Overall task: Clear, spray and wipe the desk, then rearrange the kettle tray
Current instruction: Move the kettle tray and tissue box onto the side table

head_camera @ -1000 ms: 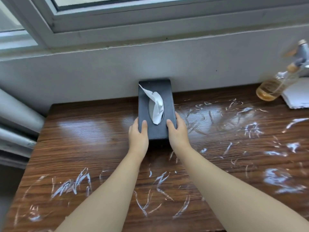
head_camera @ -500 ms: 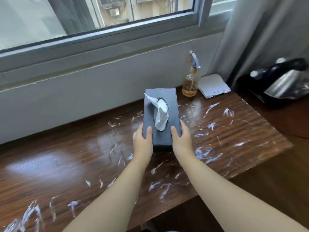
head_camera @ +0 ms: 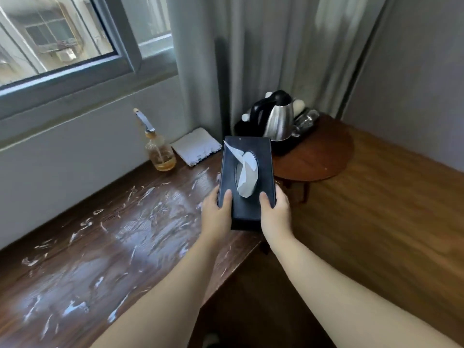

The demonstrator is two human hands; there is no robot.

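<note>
Desk (head_camera: 105,247), dark glossy wood, is smeared white. Both hands, left hand (head_camera: 216,217) and right hand (head_camera: 276,214), clasp the black rectangular tissue box (head_camera: 247,197) by its sides, thumbs on top, lifted over the desk's right end, likely to clear it for wiping.

Looked like a hotel or guest room | dark wood-grain desk (head_camera: 105,247) set under a grey-framed window (head_camera: 75,69) | long grey curtains (head_camera: 263,59) | steel electric kettle with black handle (head_camera: 278,119) on a black tray (head_camera: 283,146) atop a small round wooden side table (head_camera: 324,156)
</note>
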